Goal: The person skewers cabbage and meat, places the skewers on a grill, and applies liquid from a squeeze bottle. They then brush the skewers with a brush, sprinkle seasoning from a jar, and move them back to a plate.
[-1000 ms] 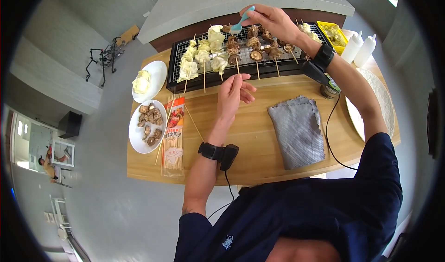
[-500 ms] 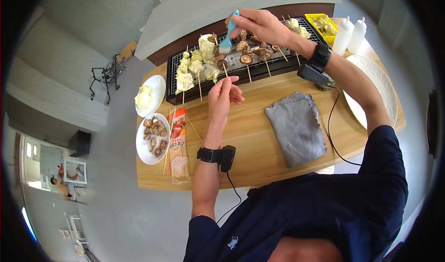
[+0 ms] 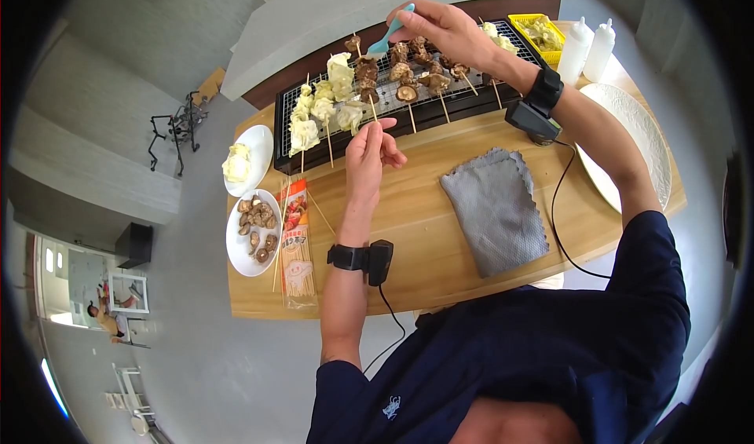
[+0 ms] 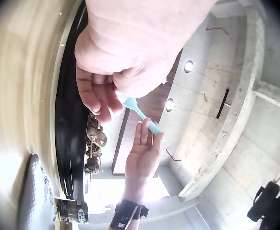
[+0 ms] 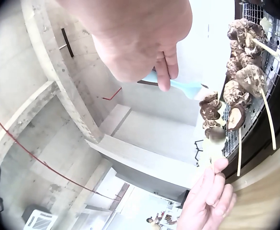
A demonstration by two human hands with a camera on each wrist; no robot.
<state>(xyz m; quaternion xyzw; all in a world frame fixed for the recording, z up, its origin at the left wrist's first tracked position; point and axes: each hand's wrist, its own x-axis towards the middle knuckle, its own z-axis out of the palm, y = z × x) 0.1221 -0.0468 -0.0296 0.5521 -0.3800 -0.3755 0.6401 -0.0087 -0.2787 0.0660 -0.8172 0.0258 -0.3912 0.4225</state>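
Observation:
My left hand (image 3: 367, 157) pinches the bare lower end of a wooden skewer between thumb and forefinger. Brown mushrooms (image 3: 367, 75) are threaded along that skewer, over the grill (image 3: 316, 155); the right wrist view has them tilted up beside the neighbouring mushroom skewers (image 5: 238, 91). From above, my right hand (image 3: 448, 29) grips a light-blue basting brush (image 3: 390, 34) by its handle. The bristles point down at the upper mushrooms. In the left wrist view, the left hand (image 4: 125, 57) hides its own skewer, while the brush (image 4: 141, 115) shows beyond it.
Cabbage skewers (image 3: 305, 134) lie at the grill's left. Two white bowls, one with mushrooms (image 3: 258, 216), and a skewer packet (image 3: 297, 248) are on the table's left. A grey cloth (image 3: 496, 212), white plate (image 3: 620, 142), squeeze bottles (image 3: 576, 51) and yellow basket (image 3: 534, 21) are rightward.
The brush went down along the mushrooms, then back up to their upper part. My left hand keeps its pinch on the skewer. The head view has shifted a little.

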